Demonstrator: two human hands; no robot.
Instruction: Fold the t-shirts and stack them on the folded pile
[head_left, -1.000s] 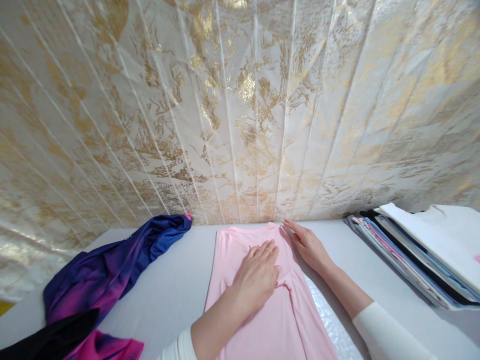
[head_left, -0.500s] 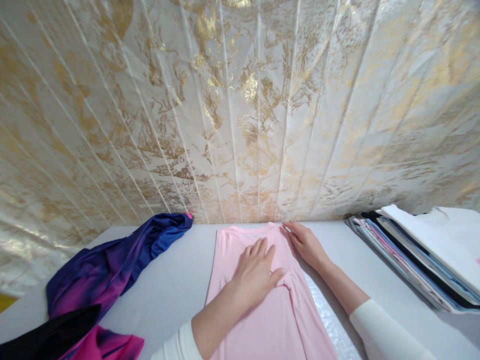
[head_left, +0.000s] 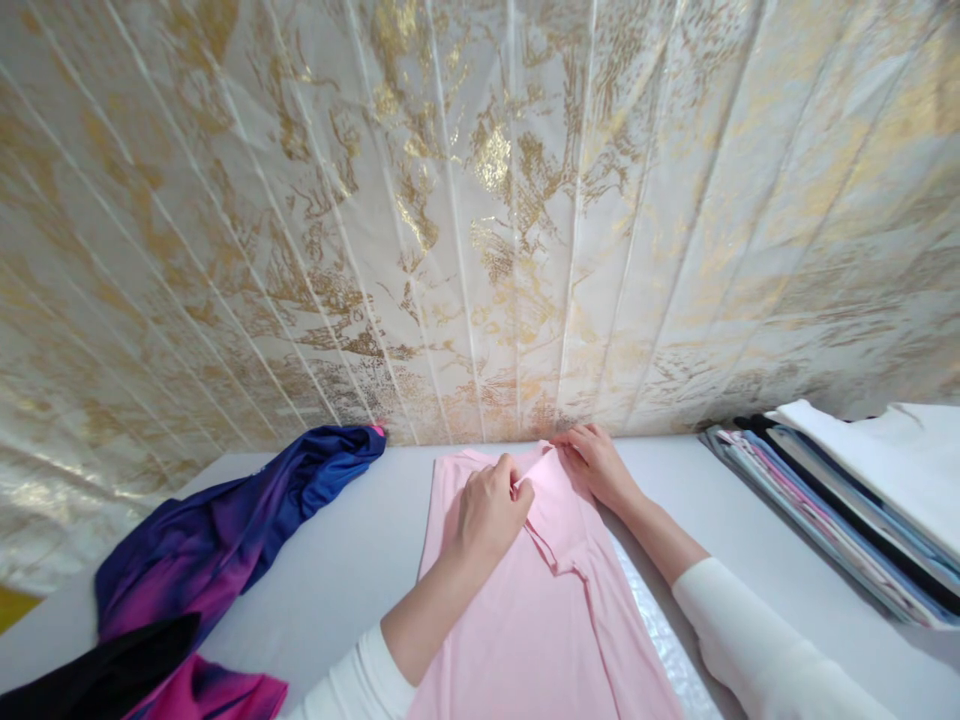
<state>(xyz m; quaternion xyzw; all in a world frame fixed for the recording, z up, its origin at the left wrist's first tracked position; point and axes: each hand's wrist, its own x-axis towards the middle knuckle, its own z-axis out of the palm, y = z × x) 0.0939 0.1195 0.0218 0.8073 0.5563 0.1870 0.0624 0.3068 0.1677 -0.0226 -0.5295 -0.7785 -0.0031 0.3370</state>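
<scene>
**Both Hands Lifted a Fold at the Shirt's Far End**

A pink shirt lay flat and lengthwise on the middle of a grey table, its far end close to the wall covering of white and gold. The left hand rested on the shirt's upper part with its fingers curled shut, pinching a raised flap of the pink cloth. The right hand sat just beside it at the far right corner, fingers closed on the same flap's upper edge, so the cloth stood up between the two hands. A crinkled clear plastic sheet showed along the shirt's right side. To the left lay a loose blue and purple garment, with a black cloth near the table's front edge. A stack of folded clothes stood well apart on the right.
</scene>
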